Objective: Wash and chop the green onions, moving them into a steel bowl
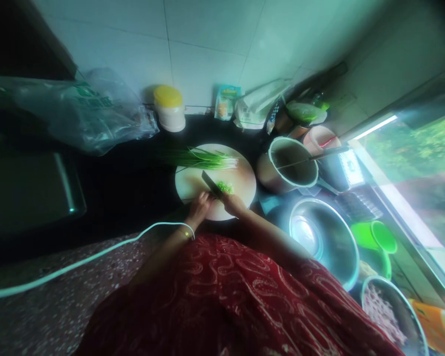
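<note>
Gripping the knife, right hand angles over the board.

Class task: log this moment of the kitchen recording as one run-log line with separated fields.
left hand: at knife | right hand: by chopped greens | cutting board: round, holds uncut green onions | steel bowl: right

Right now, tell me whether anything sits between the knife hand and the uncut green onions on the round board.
Nothing visible does. The right hand holds the knife beside a small pile of chopped pieces; beyond the blade, bare cutting board runs up to the green onions. The left hand rests at the board's near edge.
</note>
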Demonstrator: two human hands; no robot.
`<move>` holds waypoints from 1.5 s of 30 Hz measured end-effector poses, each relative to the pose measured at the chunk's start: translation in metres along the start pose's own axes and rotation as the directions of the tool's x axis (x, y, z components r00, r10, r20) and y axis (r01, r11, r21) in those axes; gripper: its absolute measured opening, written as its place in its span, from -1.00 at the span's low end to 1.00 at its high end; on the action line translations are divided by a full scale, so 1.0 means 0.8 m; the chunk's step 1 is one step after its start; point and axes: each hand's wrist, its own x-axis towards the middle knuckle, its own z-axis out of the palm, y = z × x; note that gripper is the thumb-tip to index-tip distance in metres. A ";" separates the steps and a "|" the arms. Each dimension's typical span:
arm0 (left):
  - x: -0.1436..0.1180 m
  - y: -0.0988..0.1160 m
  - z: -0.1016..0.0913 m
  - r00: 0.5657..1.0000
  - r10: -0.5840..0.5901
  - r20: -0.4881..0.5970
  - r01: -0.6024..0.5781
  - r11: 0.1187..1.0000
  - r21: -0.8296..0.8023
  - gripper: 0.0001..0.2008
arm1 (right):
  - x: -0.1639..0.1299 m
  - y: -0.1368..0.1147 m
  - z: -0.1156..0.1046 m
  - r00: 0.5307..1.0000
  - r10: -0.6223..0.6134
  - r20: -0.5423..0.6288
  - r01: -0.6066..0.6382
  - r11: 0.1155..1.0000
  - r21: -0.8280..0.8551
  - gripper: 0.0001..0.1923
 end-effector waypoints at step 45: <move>-0.016 -0.008 -0.003 1.000 -0.015 0.026 0.013 0.998 0.054 -0.72 | 0.009 -0.019 0.013 0.999 -0.050 0.011 0.050 0.998 0.047 -0.58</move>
